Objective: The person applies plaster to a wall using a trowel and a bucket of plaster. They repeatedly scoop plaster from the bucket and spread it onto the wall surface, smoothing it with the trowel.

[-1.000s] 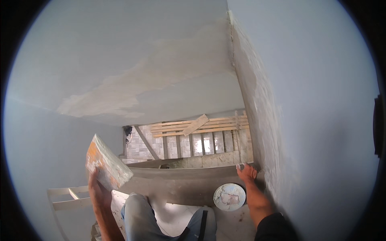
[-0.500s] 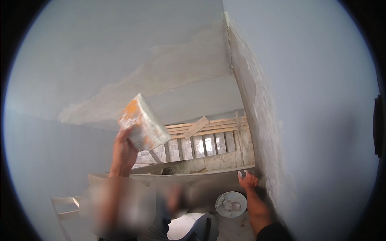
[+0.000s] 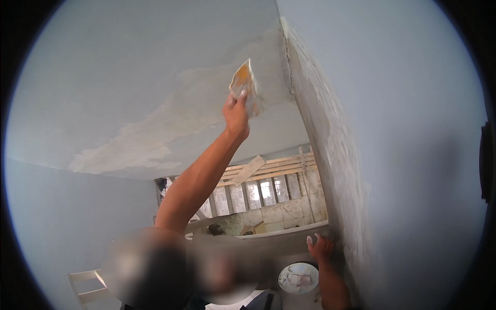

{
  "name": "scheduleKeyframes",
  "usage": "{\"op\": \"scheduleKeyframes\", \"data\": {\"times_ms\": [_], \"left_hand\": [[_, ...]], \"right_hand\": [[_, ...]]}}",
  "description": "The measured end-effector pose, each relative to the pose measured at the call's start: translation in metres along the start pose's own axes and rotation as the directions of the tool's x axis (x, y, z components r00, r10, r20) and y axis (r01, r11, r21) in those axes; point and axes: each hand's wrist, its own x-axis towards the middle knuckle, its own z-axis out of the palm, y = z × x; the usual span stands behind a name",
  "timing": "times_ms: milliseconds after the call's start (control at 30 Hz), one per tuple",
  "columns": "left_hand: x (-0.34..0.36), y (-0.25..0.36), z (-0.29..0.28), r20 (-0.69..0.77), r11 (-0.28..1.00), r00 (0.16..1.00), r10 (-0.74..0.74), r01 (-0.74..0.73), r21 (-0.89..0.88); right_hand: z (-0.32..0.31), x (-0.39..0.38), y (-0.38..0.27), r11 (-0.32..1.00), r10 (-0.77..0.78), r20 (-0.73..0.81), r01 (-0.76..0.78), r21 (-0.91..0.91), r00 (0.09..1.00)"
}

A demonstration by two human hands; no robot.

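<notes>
Left hand (image 3: 236, 111) clasps a flat, white-smeared plate (image 3: 242, 80) with an orange patch and pale rim, raised before the patchy grey wall (image 3: 129, 77); its long axis runs steeply, a sharp corner pointing up, the blurred lower end leaning right. Right hand (image 3: 321, 247), fingers bent, whether holding anything unclear, is near a round, white, streaked bucket (image 3: 295, 268).

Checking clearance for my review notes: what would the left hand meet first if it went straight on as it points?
Most likely the gray wall, with the scraper in the left hand meeting it first. Depth is unclear, so the scraper may be touching it now.
</notes>
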Motion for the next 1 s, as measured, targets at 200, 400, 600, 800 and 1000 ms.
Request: {"op": "scheduleKeyframes", "data": {"times_ms": [200,400,600,800,1000], "left_hand": [[0.106,-0.039,0.065,-0.058,0.979,0.978,0.199,-0.196,0.058],[0.161,-0.061,0.112,-0.163,0.966,0.96,0.227,-0.2,0.165],[0.196,-0.075,0.134,-0.143,0.966,0.96,0.24,-0.222,0.131],[0.227,-0.089,0.145,-0.124,0.953,0.946,0.298,-0.288,0.093],[0.229,-0.082,0.16,-0.087,0.936,0.941,0.326,-0.308,0.17]], "right_hand": [[-0.01,0.003,-0.014,0.998,0.061,0.041,-0.059,-0.035,0.997],[-0.008,0.005,-0.011,0.992,0.099,0.071,-0.092,-0.091,0.993],[-0.008,0.008,-0.011,0.997,0.074,0.071,-0.071,-0.036,0.995],[-0.011,0.009,-0.017,0.995,0.082,0.067,-0.077,-0.066,0.994],[-0.006,0.007,-0.009,0.992,0.119,0.096,-0.114,-0.059,0.988]]}}
